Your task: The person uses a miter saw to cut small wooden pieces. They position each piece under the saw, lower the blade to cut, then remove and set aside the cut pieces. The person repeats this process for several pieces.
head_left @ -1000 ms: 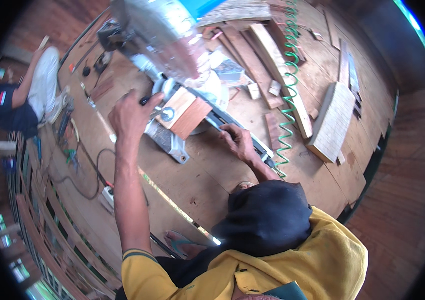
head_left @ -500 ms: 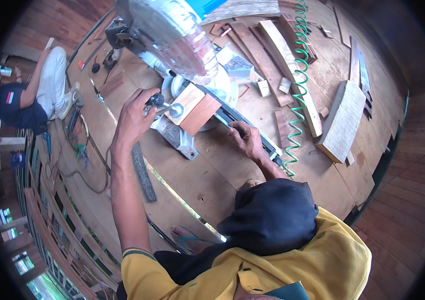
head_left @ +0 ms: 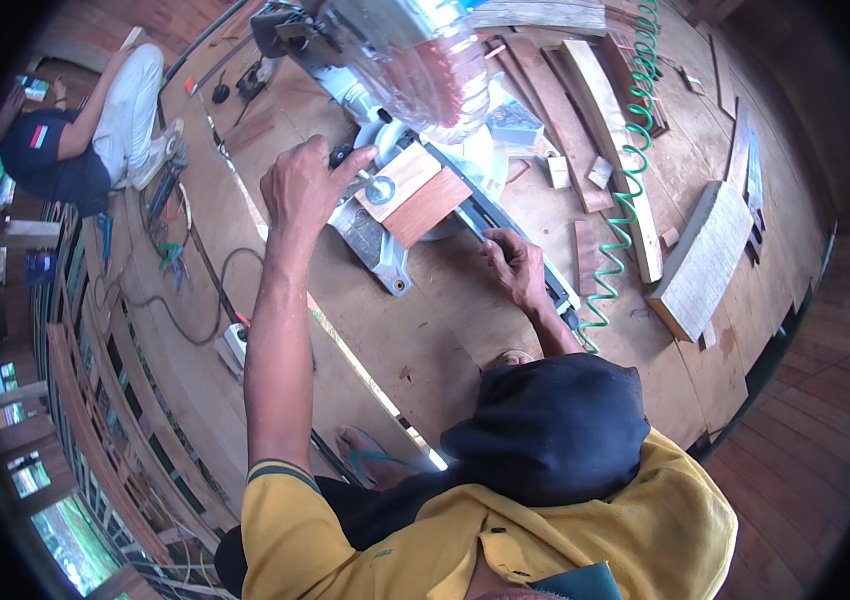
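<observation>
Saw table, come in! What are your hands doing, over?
Left hand on black knob beside wood block. Right hand resting on saw fence rail. Green coiled hose lies clear.

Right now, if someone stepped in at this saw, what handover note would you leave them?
Left hand: closed on the black knob at the grey metal mitre saw, beside the fence.
Right hand: resting flat on the saw's long grey rail, holding nothing.
The reddish-brown square wood block lies on the saw table under the raised, guarded blade.
Done: block placed.
Left: no fresh cut shows on it. Offcuts and a green coiled air hose lie to the right.
</observation>
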The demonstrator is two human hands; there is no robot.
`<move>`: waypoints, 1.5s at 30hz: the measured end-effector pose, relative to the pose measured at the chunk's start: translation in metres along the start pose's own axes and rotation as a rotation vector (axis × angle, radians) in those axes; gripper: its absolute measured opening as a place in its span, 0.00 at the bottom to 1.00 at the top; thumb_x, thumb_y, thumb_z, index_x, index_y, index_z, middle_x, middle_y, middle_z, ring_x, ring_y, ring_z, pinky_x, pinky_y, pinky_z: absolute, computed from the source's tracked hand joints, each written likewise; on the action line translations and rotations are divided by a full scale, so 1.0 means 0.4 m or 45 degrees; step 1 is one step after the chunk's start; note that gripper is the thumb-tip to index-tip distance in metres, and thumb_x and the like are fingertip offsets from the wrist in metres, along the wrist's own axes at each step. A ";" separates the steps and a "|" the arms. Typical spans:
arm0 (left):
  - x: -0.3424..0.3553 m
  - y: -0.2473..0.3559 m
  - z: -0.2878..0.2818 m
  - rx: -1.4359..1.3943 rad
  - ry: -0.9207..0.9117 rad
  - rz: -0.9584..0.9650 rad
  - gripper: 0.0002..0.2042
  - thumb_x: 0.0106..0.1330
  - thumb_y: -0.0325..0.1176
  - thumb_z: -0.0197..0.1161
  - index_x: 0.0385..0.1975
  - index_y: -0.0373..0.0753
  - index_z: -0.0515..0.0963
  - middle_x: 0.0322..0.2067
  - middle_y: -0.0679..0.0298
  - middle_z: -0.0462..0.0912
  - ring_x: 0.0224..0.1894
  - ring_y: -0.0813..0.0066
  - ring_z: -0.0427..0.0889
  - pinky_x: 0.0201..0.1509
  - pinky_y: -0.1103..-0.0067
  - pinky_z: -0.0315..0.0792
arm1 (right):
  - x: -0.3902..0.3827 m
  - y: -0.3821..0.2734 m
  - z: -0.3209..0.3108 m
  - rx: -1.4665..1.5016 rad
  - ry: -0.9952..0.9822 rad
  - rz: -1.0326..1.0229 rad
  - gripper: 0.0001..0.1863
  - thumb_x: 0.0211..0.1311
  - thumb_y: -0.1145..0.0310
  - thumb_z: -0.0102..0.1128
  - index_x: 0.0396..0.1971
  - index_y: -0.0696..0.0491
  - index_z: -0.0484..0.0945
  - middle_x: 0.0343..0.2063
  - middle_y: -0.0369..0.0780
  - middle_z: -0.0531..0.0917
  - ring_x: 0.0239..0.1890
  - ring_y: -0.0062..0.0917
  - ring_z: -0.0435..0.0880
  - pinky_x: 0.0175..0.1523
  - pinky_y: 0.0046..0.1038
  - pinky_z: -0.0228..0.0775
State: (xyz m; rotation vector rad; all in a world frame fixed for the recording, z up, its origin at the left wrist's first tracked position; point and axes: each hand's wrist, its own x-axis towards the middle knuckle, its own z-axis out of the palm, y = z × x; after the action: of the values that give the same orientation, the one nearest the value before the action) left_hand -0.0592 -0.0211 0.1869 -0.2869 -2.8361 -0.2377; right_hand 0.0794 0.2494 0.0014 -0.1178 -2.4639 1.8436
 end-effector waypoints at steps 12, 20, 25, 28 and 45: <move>-0.228 -0.057 0.090 -1.401 0.396 -0.902 0.13 0.70 0.40 0.71 0.43 0.36 0.83 0.33 0.67 0.85 0.32 0.82 0.83 0.33 0.83 0.75 | 0.019 0.021 0.008 0.028 0.021 0.116 0.13 0.73 0.66 0.65 0.51 0.56 0.83 0.28 0.38 0.89 0.31 0.19 0.86 0.39 0.25 0.78; -0.301 -0.364 0.169 -2.244 0.736 -1.647 0.18 0.73 0.39 0.66 0.59 0.43 0.74 0.43 0.65 0.81 0.40 0.72 0.82 0.45 0.74 0.78 | 0.004 0.024 0.008 0.191 0.000 0.082 0.12 0.75 0.68 0.62 0.51 0.59 0.82 0.33 0.37 0.87 0.33 0.16 0.83 0.40 0.21 0.77; -0.270 -0.523 0.099 -2.207 0.941 -1.528 0.19 0.73 0.41 0.65 0.59 0.43 0.74 0.48 0.62 0.80 0.44 0.70 0.79 0.50 0.71 0.76 | 0.002 -0.063 -0.009 0.291 -0.020 0.066 0.12 0.76 0.67 0.61 0.50 0.60 0.82 0.32 0.35 0.87 0.32 0.14 0.80 0.41 0.20 0.75; -0.285 -0.588 0.068 -2.130 0.976 -1.556 0.19 0.74 0.42 0.63 0.60 0.43 0.74 0.48 0.63 0.80 0.44 0.70 0.79 0.51 0.70 0.76 | 0.003 -0.196 -0.043 0.409 -0.044 -0.003 0.11 0.76 0.69 0.61 0.48 0.61 0.83 0.33 0.35 0.86 0.33 0.14 0.79 0.40 0.19 0.73; -0.457 -0.065 0.296 -2.047 0.439 -1.434 0.09 0.74 0.32 0.64 0.48 0.34 0.80 0.36 0.59 0.85 0.33 0.70 0.85 0.39 0.78 0.79 | 0.095 -0.081 -0.010 0.089 -0.180 0.026 0.16 0.74 0.67 0.65 0.54 0.59 0.83 0.41 0.38 0.88 0.38 0.19 0.85 0.42 0.22 0.78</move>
State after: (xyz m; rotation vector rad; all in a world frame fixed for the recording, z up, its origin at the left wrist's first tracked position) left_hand 0.0765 -0.0551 0.0181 0.9648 -1.4803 -2.3203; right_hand 0.0411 0.2478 0.0339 -0.0092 -2.4924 2.0103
